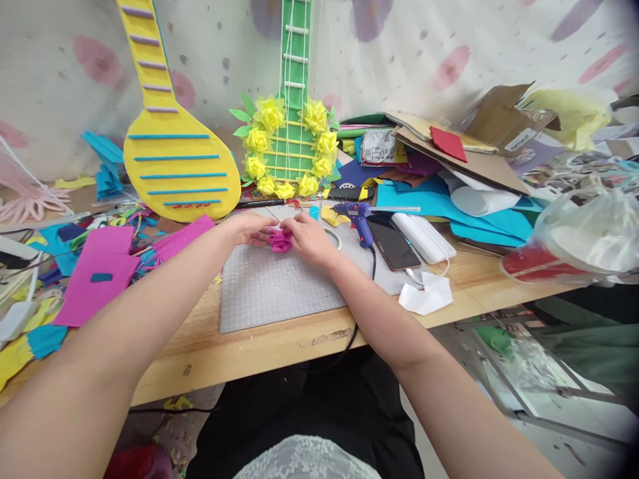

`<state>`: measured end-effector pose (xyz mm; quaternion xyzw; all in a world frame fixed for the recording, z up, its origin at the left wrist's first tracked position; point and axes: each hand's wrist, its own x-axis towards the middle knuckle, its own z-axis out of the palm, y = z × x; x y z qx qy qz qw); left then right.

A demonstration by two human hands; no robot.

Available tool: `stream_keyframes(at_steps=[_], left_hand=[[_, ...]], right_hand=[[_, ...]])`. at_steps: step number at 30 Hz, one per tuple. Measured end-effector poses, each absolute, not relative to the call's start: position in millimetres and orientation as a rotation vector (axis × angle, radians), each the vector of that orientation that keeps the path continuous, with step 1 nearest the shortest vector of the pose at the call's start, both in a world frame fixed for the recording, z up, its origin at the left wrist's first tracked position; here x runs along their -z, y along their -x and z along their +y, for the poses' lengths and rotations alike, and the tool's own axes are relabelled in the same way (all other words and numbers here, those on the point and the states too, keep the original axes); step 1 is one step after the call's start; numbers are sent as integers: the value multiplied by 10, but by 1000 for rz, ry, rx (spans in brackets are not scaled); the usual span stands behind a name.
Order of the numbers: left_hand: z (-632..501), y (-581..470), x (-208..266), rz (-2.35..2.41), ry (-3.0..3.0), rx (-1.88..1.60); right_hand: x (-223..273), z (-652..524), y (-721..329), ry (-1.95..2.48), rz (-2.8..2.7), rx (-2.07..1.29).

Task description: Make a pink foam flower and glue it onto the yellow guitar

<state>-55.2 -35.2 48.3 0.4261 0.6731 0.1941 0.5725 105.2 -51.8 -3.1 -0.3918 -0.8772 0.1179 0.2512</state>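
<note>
Between my two hands, over the far part of a grey cutting mat (279,293), is a small magenta paper flower (281,241). My left hand (253,229) grips it from the left with the fingers closed. From the right, my right hand (309,236) pinches its upper edge. A thin stick shows just above the fingers. Behind the hands stands a green paper instrument (294,150) with white strings, ringed by yellow paper flowers (257,140). A yellow paper instrument (180,166) with blue strips leans to its left.
A blue glue gun (360,223), a phone (394,243) and a white power strip (424,237) lie right of my hands. Magenta paper (100,273) and scraps cover the left side. Cardboard and coloured paper pile up at the back right, near a bagged bucket (574,246).
</note>
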Motion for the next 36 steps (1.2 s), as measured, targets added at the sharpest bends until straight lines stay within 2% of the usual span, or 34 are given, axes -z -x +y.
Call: stream_keyframes(at_steps=[10,14,18,22,27,31,36], left_hand=[[-342,572,-448,1573,-976,-460],[-319,695,-351,1568,-1008,-783],[-394,869,-187,1425,-1344,-1133],[-539,1010,-28,1201,-1790,-1007],[-646,1006,89,1234,-2169,-794],[-621,930,97,1195,-2104,-799],[-537,913,-5,1128,-1726,-902]], right_hand=[[75,-522,-1046,1025,-2403,-311],[89,-502,-1075,1002,-2204,-456],[126,-446,-1128,1003,-1979,-598],[148,-407,-1183,888,-1987,-742],[172,-430,-1176,876,-2131,-897],[215,-424,-1126,937,-2045,-1036],[203,-399,-1097,1022,-1573,-1371]])
